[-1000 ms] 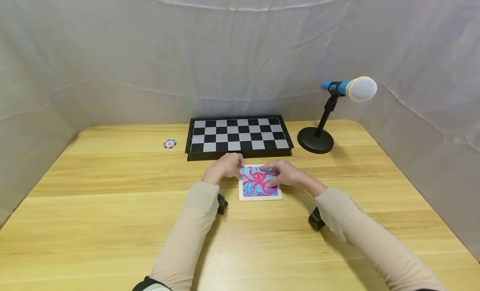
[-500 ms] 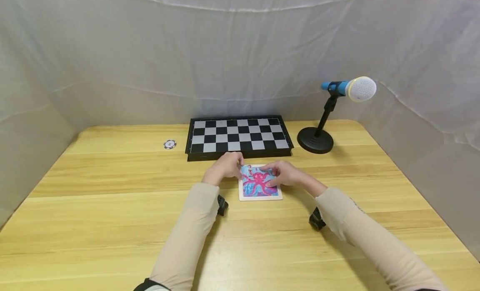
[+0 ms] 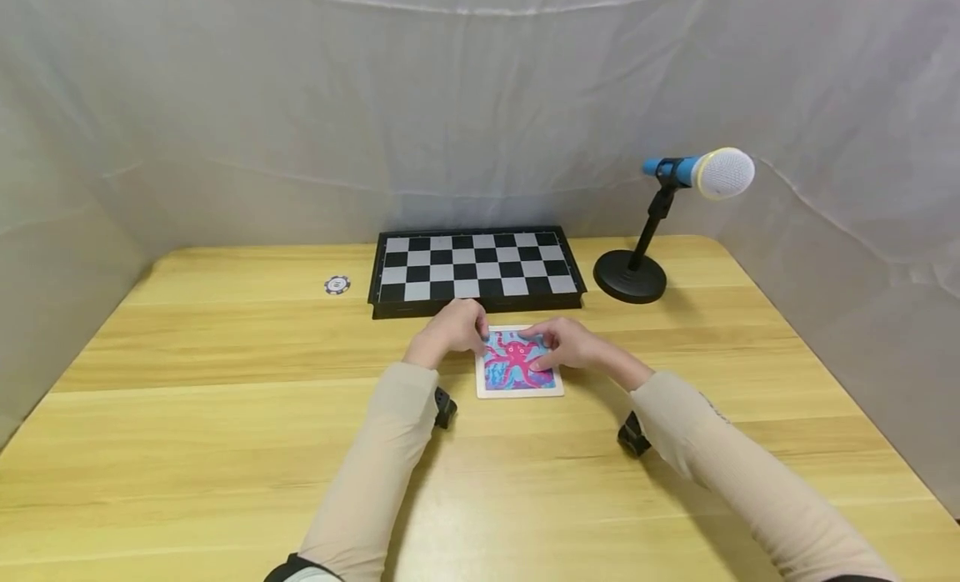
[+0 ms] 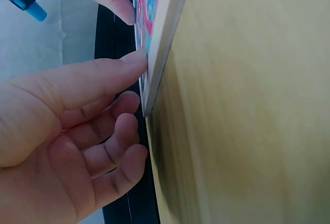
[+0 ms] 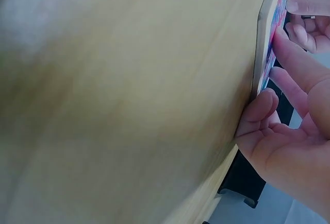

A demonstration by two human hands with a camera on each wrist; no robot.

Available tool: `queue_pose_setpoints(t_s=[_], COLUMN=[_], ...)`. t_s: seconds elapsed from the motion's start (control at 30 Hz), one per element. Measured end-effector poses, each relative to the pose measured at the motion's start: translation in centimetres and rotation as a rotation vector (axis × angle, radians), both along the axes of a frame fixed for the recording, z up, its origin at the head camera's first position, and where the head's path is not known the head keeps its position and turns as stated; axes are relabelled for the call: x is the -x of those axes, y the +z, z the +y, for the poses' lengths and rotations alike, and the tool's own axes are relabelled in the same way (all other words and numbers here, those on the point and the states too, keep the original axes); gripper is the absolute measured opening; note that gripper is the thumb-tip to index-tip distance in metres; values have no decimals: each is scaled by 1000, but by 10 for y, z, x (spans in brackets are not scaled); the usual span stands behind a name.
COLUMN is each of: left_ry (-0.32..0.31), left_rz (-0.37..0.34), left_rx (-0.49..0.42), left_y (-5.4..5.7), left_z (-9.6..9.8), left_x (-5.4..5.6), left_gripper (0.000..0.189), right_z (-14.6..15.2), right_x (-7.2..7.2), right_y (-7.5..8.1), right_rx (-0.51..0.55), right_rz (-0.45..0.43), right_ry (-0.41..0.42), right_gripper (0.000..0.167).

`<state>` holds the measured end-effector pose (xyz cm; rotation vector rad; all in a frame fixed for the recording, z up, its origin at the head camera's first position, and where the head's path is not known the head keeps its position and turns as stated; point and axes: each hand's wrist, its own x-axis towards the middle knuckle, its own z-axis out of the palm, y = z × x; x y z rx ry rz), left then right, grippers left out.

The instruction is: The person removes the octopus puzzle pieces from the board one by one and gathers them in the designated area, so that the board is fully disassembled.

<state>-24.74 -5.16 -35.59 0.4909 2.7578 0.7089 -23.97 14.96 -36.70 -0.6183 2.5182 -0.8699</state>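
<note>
A square picture board (image 3: 513, 375) with a pink octopus on blue and a pale rim lies flat on the table, just in front of the chessboard. My left hand (image 3: 452, 328) is at its upper left corner; in the left wrist view the thumb (image 4: 105, 74) touches the picture near the rim, while the other fingers bend loosely beside the corner. At the right side my right hand (image 3: 572, 344) rests with thumb and forefinger spread on the picture. The right wrist view shows its fingertips on the board (image 5: 262, 49) and its lower fingers beside the edge.
Behind the picture board lies a black-and-white chessboard (image 3: 476, 268). A blue and white microphone (image 3: 723, 173) on a black stand (image 3: 630, 277) is at the back right. A poker chip (image 3: 337, 285) lies left of the chessboard. Pale cloth (image 3: 315, 132) hangs behind the wooden table (image 3: 510, 490).
The head view has tilted a little, so the table things appear slightly higher. Both hands stay at the picture board, with only small finger shifts.
</note>
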Motion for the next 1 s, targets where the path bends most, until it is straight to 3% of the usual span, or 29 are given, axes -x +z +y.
queue_pose_setpoints(t_s=[0.33, 0.83, 1.0], left_ry=[-9, -6, -14], left_rz=[-1, -85, -71], left_rx=[7, -67, -53], left_y=[0, -2, -3], left_z=[0, -1, -1], left_x=[-1, 3, 4], left_gripper=[26, 15, 18], right_z=[0, 1, 0], right_x=[0, -1, 0], right_y=[2, 3, 2], right_rx=[-9, 4, 0], right_rz=[-5, -8, -6], right_ry=[8, 7, 5], right_gripper=[48, 48, 47])
